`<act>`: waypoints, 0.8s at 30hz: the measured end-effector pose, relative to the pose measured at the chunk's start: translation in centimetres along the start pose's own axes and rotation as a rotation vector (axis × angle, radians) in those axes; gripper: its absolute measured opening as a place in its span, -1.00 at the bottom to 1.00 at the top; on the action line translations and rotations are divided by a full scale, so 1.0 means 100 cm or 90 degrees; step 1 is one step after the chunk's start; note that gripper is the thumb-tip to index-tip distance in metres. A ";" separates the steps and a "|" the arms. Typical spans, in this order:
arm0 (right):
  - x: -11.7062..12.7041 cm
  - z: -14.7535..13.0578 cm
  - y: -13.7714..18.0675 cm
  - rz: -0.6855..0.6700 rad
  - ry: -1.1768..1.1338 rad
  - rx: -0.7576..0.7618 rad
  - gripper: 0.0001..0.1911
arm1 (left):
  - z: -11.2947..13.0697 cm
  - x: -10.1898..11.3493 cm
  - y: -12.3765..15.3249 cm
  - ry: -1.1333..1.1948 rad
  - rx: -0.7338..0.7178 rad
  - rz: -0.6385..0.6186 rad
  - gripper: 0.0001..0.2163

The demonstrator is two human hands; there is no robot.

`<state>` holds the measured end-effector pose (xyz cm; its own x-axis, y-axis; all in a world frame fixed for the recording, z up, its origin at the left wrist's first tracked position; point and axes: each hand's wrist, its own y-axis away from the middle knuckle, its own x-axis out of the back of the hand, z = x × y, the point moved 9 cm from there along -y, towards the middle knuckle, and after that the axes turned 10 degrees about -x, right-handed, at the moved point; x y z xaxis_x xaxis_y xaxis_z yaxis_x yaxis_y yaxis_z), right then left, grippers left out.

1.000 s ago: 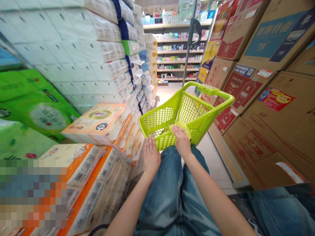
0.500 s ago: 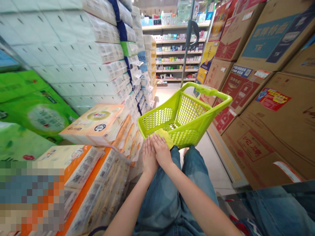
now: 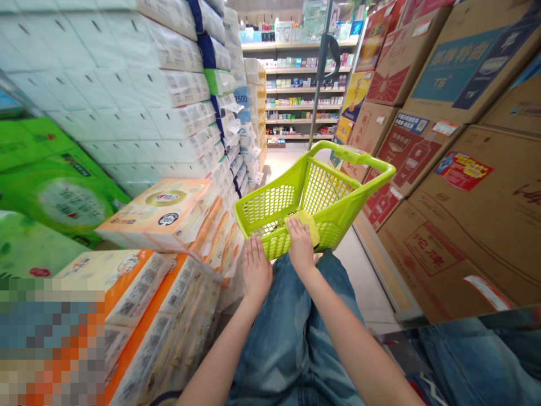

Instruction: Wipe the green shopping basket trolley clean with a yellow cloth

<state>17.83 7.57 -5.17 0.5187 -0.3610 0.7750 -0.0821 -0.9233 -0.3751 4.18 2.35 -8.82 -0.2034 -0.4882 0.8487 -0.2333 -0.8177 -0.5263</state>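
A lime-green shopping basket (image 3: 274, 206) with latticed sides and a raised handle stands tilted on the floor before my knees. My right hand (image 3: 301, 248) presses a yellow cloth (image 3: 311, 228) over its near rim. Part of the cloth is hidden under the fingers. My left hand (image 3: 257, 268) lies at the basket's near left corner, fingers stretched out and touching the rim, with nothing visible in it. A gap separates the two hands.
Stacked tissue packs (image 3: 156, 206) crowd the left side, close to my left arm. Cardboard cartons (image 3: 456, 225) form a wall on the right. Behind the basket rises a metal pole (image 3: 316, 107), with stocked shelves (image 3: 304, 93) farther back. Another person's jeans (image 3: 486, 355) show at lower right.
My right hand has slid right along the basket's near rim with the yellow cloth, parting from my left hand. The left hand stays at the near left corner.
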 end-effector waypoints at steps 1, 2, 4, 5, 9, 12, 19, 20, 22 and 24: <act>-0.010 -0.015 0.008 -0.013 -0.005 0.019 -0.25 | -0.001 -0.001 0.000 -0.004 0.002 0.001 -0.25; -0.019 -0.031 0.016 -0.028 -0.011 0.045 -0.28 | -0.001 -0.001 0.000 -0.010 0.004 0.002 -0.28; -0.032 -0.056 0.030 -0.051 -0.020 0.097 -0.33 | -0.002 -0.002 -0.001 -0.023 0.003 0.001 -0.33; -0.036 -0.064 0.034 -0.060 -0.023 0.122 -0.35 | -0.002 -0.003 -0.001 -0.029 0.002 -0.001 -0.35; -0.031 -0.060 0.033 -0.090 -0.013 0.193 -0.31 | -0.002 -0.002 -0.001 -0.025 -0.005 -0.004 -0.30; -0.009 -0.025 0.014 -0.073 0.010 0.180 -0.22 | -0.002 0.001 0.000 -0.010 -0.007 0.003 -0.24; 0.024 0.039 -0.021 0.019 0.027 0.020 -0.15 | 0.000 0.002 -0.001 0.014 -0.001 0.006 -0.22; 0.020 0.033 -0.019 0.023 0.023 0.008 -0.16 | 0.000 0.002 -0.001 0.014 0.001 0.008 -0.22; 0.004 0.012 -0.008 0.015 0.013 0.003 -0.17 | 0.000 0.002 -0.001 0.011 0.003 0.008 -0.23; -0.015 -0.018 0.008 -0.014 -0.005 0.029 -0.20 | -0.001 0.000 -0.001 0.003 0.006 0.003 -0.25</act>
<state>15.44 7.15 -5.75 0.5262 -0.3394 0.7797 -0.0320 -0.9242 -0.3806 4.09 2.48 -8.78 -0.2091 -0.4910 0.8457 -0.2231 -0.8181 -0.5301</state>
